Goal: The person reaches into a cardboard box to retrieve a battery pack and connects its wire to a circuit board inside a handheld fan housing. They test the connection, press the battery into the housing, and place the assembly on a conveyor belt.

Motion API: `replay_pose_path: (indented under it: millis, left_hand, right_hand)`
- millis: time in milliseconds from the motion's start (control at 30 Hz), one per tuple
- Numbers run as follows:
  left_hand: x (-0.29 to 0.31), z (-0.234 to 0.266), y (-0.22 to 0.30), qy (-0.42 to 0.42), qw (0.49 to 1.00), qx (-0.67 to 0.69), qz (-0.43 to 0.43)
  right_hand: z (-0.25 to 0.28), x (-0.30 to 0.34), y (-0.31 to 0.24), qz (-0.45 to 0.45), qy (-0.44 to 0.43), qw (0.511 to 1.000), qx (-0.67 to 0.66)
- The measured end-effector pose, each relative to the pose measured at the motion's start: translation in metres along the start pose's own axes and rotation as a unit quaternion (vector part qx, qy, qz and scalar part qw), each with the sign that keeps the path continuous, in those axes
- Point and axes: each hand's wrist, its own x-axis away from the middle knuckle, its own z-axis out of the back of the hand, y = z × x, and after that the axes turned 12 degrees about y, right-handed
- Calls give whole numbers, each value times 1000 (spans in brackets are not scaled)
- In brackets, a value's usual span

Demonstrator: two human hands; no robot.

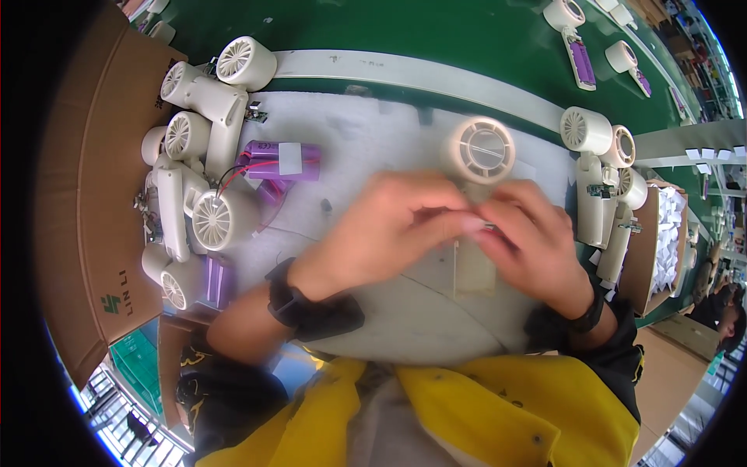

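A cream handheld fan (484, 149) lies in front of me on the white foam mat (366, 124), its round head pointing away. Its handle (473, 268) runs toward me and is partly covered by my hands. Above the handle, my left hand (397, 222), blurred by motion, pinches with thumb and finger. My right hand (533, 233) meets it there with curled fingers. Between the fingertips is something small and dark that I cannot make out. To the left lie purple battery packs (303, 159) with red and black wires.
Several cream fans (222, 219) are heaped at the left beside a cardboard box (101, 202). More fans (587, 131) stand at the right, near a box of white pieces (668, 233). A green conveyor belt (420, 39) behind a metal rail (389, 74) carries fans with purple batteries.
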Motion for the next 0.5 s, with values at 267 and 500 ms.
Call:
replay_pose_path:
  millis: [267, 500]
  left_hand:
    - [-3, 9, 8, -36, 966, 166, 197]
    - [-5, 12, 7, -48, 974, 124, 181]
  right_hand:
    - [4, -3, 6, -123, -26, 982, -138]
    - [6, -3, 5, -181, -94, 963, -177]
